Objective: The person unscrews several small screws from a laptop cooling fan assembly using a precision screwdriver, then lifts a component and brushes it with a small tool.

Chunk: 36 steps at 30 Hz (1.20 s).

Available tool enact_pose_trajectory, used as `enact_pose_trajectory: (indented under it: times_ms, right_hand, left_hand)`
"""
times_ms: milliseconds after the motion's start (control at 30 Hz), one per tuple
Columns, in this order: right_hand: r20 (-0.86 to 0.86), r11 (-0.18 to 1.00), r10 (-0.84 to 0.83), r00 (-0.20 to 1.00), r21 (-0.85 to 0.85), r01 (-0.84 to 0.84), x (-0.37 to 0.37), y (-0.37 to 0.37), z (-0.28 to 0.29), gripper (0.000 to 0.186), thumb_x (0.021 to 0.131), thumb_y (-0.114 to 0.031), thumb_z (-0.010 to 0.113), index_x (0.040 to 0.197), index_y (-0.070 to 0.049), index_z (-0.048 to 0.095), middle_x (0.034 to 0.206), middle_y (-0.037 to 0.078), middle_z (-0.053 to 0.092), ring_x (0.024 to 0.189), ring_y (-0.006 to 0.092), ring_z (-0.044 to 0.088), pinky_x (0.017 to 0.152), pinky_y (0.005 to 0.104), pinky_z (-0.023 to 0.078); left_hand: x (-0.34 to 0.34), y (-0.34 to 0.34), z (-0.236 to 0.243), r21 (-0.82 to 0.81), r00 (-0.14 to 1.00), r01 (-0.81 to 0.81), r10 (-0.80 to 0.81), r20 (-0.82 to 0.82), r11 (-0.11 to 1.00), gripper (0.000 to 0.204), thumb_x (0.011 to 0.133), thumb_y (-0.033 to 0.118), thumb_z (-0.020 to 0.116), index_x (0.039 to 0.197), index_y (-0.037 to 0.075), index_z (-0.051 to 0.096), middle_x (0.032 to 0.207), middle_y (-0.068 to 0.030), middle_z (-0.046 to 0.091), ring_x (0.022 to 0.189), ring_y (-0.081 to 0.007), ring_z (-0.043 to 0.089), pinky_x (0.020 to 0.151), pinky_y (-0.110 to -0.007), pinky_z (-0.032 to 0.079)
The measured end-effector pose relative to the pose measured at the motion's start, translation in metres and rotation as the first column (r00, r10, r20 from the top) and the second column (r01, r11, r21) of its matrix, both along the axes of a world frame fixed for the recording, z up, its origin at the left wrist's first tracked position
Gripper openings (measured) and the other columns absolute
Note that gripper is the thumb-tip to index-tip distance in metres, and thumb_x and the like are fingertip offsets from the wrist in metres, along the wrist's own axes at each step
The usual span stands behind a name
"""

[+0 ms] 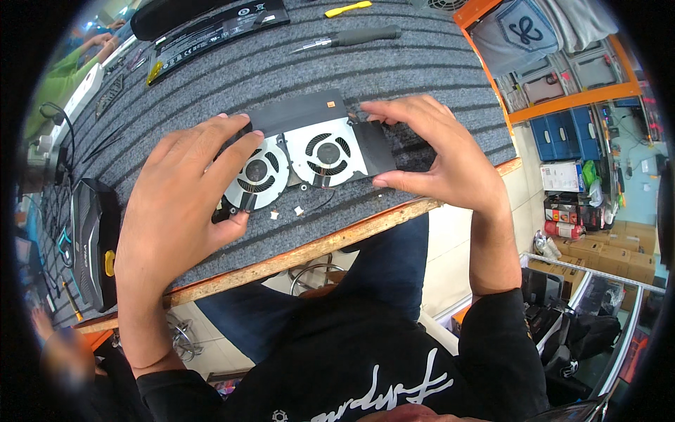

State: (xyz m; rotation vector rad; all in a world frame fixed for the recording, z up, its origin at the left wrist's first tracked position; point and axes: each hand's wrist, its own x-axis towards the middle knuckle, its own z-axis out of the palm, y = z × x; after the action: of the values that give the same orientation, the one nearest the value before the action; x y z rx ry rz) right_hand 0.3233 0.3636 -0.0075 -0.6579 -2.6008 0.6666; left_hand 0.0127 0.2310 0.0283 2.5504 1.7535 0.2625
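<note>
A laptop cooling assembly with two round fans in pale silver housings [356, 158] lies near the front edge of the carpeted bench. A flat black sheet [299, 111] runs along its far side, and a dark flap extends to the right. My left hand [186, 179] grips the left end, fingers over the far side and thumb at the near corner. At the right end, my right hand [443, 148] has its thumb on the near corner and its fingers at the far one. Small white connectors [299, 210] on thin wires stick out toward me.
Beyond the assembly lie a grey-handled knife [365, 35], a yellow pry tool [348, 9] and a black battery pack [218, 39]. A black box-shaped device [95, 243] stands at left, with cables nearby. Orange-edged shelving [562, 91] rises at right. Another person's arm [81, 60] shows at far left.
</note>
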Motion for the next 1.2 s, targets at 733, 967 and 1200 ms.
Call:
enact_pose_trajectory:
  times_ms: [733,967,1200]
  right_hand:
    - [-0.187,0.997,0.082,0.979,0.014,-0.081,0.017,0.013,-0.028,0.066,0.079,-0.025,0.091,0.140,-0.013,0.067,0.130,0.007,0.072,0.123,0.0294,0.063,0.109,0.0445,0.044]
    - [-0.180,0.999,0.046,0.983,0.024,-0.042,0.018,0.011,-0.032,0.062,0.080,-0.028,0.091,0.137,-0.016,0.069,0.127,0.008,0.073,0.123,0.0295,0.064,0.109,0.0449,0.045]
    - [-0.197,0.998,0.054,0.979,0.038,-0.048,0.018,0.012,-0.033,0.060,0.080,-0.029,0.091,0.134,-0.016,0.070,0.123,0.007,0.074,0.121,0.0284,0.065,0.107,0.0444,0.046]
  left_hand:
    - [0.062,0.051,-0.015,0.040,0.990,0.137,-0.138,0.035,0.990,0.069,0.076,0.038,0.089,0.135,0.009,0.067,0.147,-0.0136,0.062,0.132,-0.0348,0.063,0.108,-0.044,0.053]
    - [0.063,0.054,-0.015,0.029,0.990,0.141,-0.140,-0.025,0.990,0.064,0.076,0.035,0.088,0.133,0.009,0.070,0.145,-0.0137,0.065,0.133,-0.0331,0.063,0.108,-0.044,0.054]
    - [0.060,0.055,-0.016,0.003,0.984,0.169,-0.168,-0.061,0.986,0.068,0.075,0.036,0.089,0.135,0.010,0.070,0.146,-0.0124,0.064,0.137,-0.0327,0.061,0.107,-0.044,0.055]
